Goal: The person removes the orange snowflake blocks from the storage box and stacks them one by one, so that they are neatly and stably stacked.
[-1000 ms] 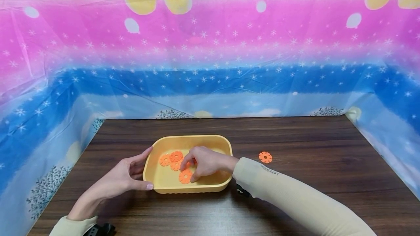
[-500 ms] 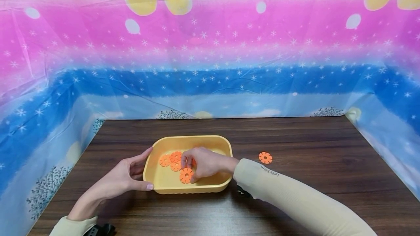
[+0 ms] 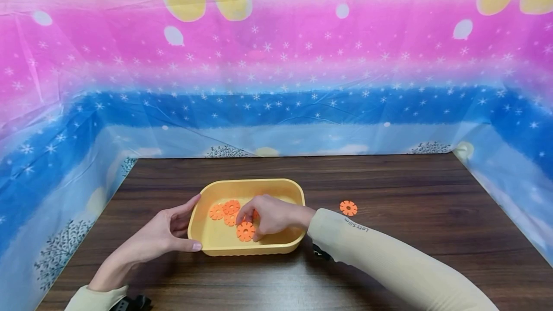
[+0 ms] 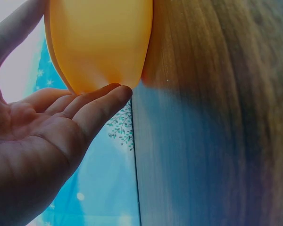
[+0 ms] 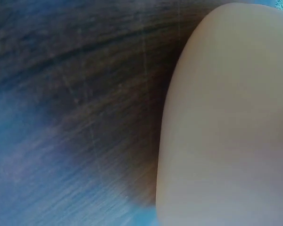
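Observation:
A yellow plastic basin point(image 3: 207, 241) stands on the table, with several orange notched plastic discs inside. My left hand point(image 3: 157, 232) holds its left end, thumb by the front corner and index finger by the back corner. In the left wrist view, the left fingers point(image 4: 104, 104) lie along the basin's outer wall point(image 4: 104, 42). My right hand point(image 3: 270, 215) reaches in over the right rim. Its thumb and curved index finger hold one orange notched disc point(image 3: 246, 231) by its edge. Left of that hand, other orange discs point(image 3: 231, 207) overlap; another is mostly hidden beneath it.
A single orange disc point(image 3: 348, 208) lies on the dark wood table point(image 3: 389, 181), right of the basin. A pink and blue patterned cloth point(image 3: 276, 104) hangs around the table's back and sides. The right wrist view is mostly filled by the basin's outer wall point(image 5: 226, 117).
The disc at my right fingertips has shifted slightly up and right, and the thumb has moved behind its edge. My left hand and the basin stay where they were.

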Demonstrator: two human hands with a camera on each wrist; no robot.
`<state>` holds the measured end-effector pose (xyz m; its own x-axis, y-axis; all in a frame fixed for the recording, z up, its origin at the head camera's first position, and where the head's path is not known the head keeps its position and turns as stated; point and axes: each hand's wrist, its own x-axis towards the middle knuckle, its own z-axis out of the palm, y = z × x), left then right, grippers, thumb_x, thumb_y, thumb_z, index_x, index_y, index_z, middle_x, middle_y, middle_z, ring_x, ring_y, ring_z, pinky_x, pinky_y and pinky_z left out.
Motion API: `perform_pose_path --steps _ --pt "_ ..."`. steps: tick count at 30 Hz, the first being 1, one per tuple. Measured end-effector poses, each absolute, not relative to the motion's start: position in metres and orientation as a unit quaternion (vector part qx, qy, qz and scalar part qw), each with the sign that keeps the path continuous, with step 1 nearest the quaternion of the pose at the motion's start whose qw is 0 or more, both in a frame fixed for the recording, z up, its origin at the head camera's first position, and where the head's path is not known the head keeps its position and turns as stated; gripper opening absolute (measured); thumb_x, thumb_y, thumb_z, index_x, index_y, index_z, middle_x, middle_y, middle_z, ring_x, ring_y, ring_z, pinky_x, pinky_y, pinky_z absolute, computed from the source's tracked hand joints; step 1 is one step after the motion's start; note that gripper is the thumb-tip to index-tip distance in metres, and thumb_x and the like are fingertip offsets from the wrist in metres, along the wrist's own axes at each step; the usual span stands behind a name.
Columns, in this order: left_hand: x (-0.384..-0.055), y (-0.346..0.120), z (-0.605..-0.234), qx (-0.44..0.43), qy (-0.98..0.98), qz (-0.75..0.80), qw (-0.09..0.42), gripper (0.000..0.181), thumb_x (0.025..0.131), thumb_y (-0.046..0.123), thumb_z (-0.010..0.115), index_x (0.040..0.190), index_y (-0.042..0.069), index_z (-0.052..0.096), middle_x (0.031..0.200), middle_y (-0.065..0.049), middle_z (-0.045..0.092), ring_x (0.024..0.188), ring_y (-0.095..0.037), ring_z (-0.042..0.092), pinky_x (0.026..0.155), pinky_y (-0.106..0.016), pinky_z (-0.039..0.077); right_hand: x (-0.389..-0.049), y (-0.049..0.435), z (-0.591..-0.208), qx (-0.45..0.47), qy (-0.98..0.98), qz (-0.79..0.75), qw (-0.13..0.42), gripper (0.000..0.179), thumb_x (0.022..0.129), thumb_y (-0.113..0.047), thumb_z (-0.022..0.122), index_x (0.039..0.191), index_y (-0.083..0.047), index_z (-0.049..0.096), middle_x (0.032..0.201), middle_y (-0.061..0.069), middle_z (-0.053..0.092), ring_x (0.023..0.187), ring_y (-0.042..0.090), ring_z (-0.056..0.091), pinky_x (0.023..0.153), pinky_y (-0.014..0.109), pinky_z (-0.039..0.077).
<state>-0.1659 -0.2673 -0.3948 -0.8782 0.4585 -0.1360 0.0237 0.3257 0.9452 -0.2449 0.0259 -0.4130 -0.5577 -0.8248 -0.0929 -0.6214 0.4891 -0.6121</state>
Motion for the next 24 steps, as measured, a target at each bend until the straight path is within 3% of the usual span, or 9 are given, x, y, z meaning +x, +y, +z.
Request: perform_pose_path --steps 11,24 --pt "-0.166 -0.267 -0.394 0.153 0.794 0.557 0.191 0.11 0.086 0.009 0.085 0.167 0.003 0.011 0.167 -0.03 0.021 0.144 -0.047 0.041 0.104 -0.035 0.054 -0.236 0.025 -0.405 -0.422 0.84 -0.276 0.198 0.038 0.079 -0.003 0.09 0.115 -0.013 0.08 0.09 -0.011 0.069 0.087 0.007 0.059 0.078 0.017 0.05" --pt "-0.165 -0.267 -0.393 0.148 0.794 0.557 0.195 0.11 0.086 0.01 0.086 0.167 0.004 0.011 0.166 -0.032 0.021 0.143 -0.047 0.044 0.102 -0.035 0.055 -0.237 0.036 -0.395 -0.378 0.821 -0.376 0.205 0.041 0.077 -0.001 0.091 0.115 -0.01 0.08 0.096 -0.007 0.074 0.086 0.017 0.062 0.069 0.022 0.05"
